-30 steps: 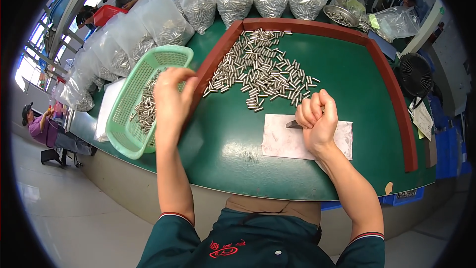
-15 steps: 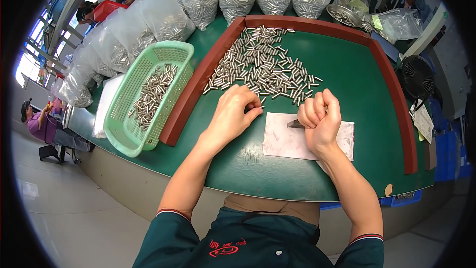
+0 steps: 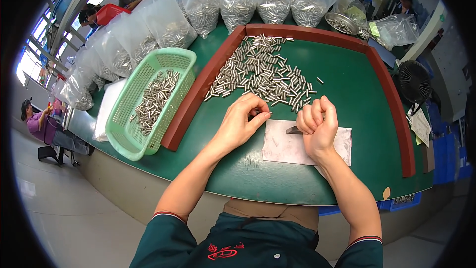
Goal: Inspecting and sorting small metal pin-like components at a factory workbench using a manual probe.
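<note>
The left hand (image 3: 240, 121) pinches a small metal pin (image 3: 263, 114) between thumb and fingertips, just above the white sheet (image 3: 285, 146) near the table's (image 3: 357, 99) front edge; the right hand (image 3: 317, 126) is fisted around a dark blade (image 3: 293, 130).

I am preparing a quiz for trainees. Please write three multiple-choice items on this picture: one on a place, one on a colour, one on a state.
1. Where does the basket stand?
A. left of the red border
B. on the white sheet
C. right of the fan

2. What colour is the table top?
A. blue
B. green
C. yellow

3. How is the right hand?
A. flat and open
B. closed in a fist
C. out of view

Answers: 1 A, it stands outside the border, on the left side. 2 B, the bare surface is green. 3 B, its fingers curl shut above the sheet, while the left hand pinches a small metal pin.
</note>
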{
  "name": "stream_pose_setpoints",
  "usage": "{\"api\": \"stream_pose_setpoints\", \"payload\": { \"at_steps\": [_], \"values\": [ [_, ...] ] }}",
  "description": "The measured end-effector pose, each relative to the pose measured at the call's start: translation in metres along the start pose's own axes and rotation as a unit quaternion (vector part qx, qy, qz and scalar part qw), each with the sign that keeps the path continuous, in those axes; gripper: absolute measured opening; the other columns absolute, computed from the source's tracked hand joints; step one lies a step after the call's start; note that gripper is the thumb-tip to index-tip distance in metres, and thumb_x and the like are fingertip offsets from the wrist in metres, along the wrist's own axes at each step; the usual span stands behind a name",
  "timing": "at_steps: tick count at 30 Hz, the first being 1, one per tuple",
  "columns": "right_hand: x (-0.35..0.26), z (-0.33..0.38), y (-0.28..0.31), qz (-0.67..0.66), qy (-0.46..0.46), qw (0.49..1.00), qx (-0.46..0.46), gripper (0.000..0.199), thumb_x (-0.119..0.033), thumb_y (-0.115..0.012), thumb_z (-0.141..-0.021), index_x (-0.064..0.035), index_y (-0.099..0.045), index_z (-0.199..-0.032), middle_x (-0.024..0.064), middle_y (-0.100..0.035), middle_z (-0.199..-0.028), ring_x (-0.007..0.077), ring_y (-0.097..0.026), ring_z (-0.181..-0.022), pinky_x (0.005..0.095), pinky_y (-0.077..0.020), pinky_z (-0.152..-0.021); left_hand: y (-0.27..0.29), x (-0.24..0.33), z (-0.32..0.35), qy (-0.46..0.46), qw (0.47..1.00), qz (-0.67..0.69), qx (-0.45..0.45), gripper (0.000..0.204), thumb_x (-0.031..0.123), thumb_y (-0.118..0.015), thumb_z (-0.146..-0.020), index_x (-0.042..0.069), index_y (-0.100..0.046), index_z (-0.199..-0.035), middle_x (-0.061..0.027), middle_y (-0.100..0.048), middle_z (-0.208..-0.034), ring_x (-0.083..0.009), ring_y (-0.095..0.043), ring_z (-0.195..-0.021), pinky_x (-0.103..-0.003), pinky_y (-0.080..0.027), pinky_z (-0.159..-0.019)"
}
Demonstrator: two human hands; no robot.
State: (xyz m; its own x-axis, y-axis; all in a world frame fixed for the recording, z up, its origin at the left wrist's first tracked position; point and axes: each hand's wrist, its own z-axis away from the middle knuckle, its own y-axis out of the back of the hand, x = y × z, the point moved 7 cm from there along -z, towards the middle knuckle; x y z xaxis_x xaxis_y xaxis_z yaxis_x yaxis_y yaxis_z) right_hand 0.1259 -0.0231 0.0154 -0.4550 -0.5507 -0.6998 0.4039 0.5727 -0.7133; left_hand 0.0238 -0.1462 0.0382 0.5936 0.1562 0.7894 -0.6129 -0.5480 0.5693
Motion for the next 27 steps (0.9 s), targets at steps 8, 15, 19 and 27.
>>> {"api": "stream_pose_setpoints", "payload": {
  "at_steps": [8,15,19,27],
  "values": [
    [0.001,-0.001,0.000,-0.004,-0.003,1.000,0.002,0.043,-0.025,-0.033,-0.091,-0.0120,-0.025,-0.051,-0.0009,-0.023,-0.042,0.0081,-0.016,-0.037,0.0236,-0.0161,-0.034,-0.017,-0.005,0.002,0.089,0.923,0.372,-0.035,0.013,0.004,-0.057,-0.082,0.000,-0.059,-0.094,-0.0041,-0.060,-0.091,-0.0116,-0.058,-0.084,-0.023,-0.046,-0.075],
    [-0.003,0.005,-0.007,-0.003,0.025,0.999,-0.044,0.044,-0.023,-0.034,-0.091,-0.0094,-0.026,-0.051,-0.0004,-0.024,-0.042,0.0082,-0.018,-0.037,0.0239,-0.0155,-0.036,-0.026,-0.011,0.002,0.138,0.884,0.443,-0.056,0.016,0.010,-0.054,-0.086,0.001,-0.056,-0.099,-0.0067,-0.059,-0.087,-0.0090,-0.053,-0.072,-0.021,-0.044,-0.070],
    [0.000,0.012,-0.023,0.066,0.029,0.994,-0.084,0.044,-0.025,-0.034,-0.091,-0.0105,-0.027,-0.050,-0.0007,-0.023,-0.042,0.0089,-0.018,-0.039,0.0253,-0.0172,-0.038,-0.021,-0.020,0.005,0.160,0.843,0.512,-0.046,0.019,0.013,-0.053,-0.087,0.000,-0.055,-0.100,-0.0051,-0.057,-0.083,-0.0082,-0.052,-0.071,-0.021,-0.044,-0.068],
    [-0.003,0.015,-0.023,0.080,0.057,0.991,-0.095,0.046,-0.027,-0.031,-0.092,-0.0103,-0.027,-0.049,-0.0008,-0.024,-0.042,0.0088,-0.017,-0.039,0.0255,-0.0173,-0.038,-0.020,-0.025,-0.001,0.139,0.830,0.541,-0.020,0.015,0.012,-0.056,-0.085,0.005,-0.055,-0.097,-0.0040,-0.057,-0.088,-0.0082,-0.052,-0.074,-0.022,-0.044,-0.072]
  ]
}}
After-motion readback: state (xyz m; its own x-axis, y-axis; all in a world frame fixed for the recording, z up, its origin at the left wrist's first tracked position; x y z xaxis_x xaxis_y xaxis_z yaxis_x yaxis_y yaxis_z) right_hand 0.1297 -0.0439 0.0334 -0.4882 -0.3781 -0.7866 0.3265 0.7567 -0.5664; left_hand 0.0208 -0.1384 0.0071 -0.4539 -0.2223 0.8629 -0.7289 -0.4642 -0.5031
